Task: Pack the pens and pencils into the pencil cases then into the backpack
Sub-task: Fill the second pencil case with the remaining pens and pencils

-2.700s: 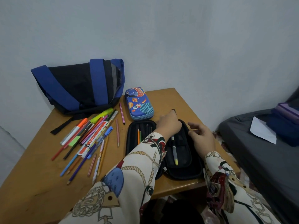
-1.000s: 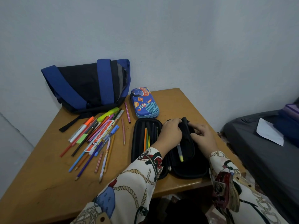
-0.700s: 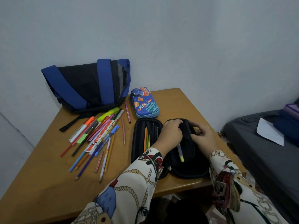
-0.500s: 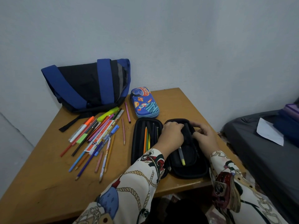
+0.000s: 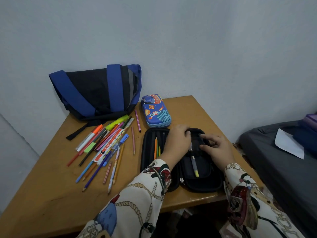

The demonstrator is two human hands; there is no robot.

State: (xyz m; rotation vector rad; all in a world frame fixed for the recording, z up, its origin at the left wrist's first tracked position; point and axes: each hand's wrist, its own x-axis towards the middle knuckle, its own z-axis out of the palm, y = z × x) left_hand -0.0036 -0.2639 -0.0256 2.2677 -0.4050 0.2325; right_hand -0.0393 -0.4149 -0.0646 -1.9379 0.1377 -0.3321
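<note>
Loose pens [image 5: 104, 148] left of open black case [image 5: 204, 184], left hand [image 5: 176, 143] and right hand [image 5: 217, 148] over it, fingers curled, grasp unclear.

- A red-and-white packet [image 5: 109, 146] in the pile of pens near the tabletop's left edge bears white lettering that looks like "soft"; its other print is too small to read.

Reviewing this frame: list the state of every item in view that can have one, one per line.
Black pencil case: lying open flat, a few pencils and a yellow-tipped pen inside.
Blue space-print pencil case: closed.
Blue and black backpack: slumped against the wall; opening not visible.
Loose pens and pencils: unpacked, on the wooden table.
Left hand: resting on the case's inner flap.
Right hand: fingers curled at the flap.
</note>
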